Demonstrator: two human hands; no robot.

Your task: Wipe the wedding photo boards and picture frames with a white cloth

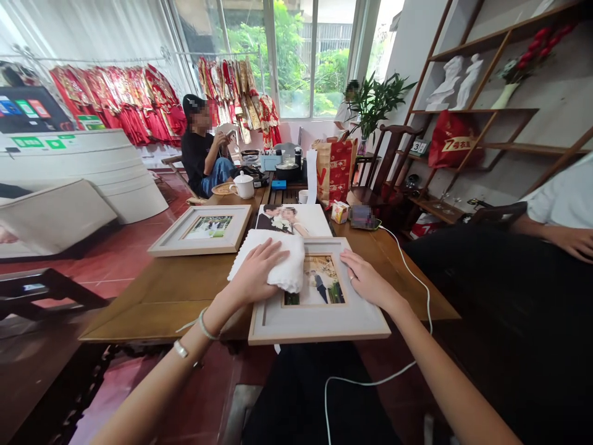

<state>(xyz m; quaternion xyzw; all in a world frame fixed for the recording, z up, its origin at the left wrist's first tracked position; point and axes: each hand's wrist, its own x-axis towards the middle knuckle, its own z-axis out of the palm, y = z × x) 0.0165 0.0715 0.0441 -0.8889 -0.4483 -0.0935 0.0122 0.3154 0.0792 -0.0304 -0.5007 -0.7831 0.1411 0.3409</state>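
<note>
A pale wooden picture frame [319, 327] lies face up at the table's near edge, with a couple's photo inside a white mat. My left hand [259, 266] presses a folded white cloth [290, 259] onto its left side, fingers spread over the cloth and thumb along its lower edge. On the frame's right border rests my right hand [365, 278], its fingers stretched flat toward the photo. Behind the frame, partly covered by the cloth, lies a large print of a couple [301, 216]. A second framed photo [201, 232] lies flat to the left.
The wooden table [152, 303] also bears a white lidded teapot [243, 185], a red and tan paper bag [333, 170], a small box [340, 212] and a phone [364, 217] with a white cable [419, 278]. One person [206, 151] sits at the far left; another's arm [560, 235] shows at right.
</note>
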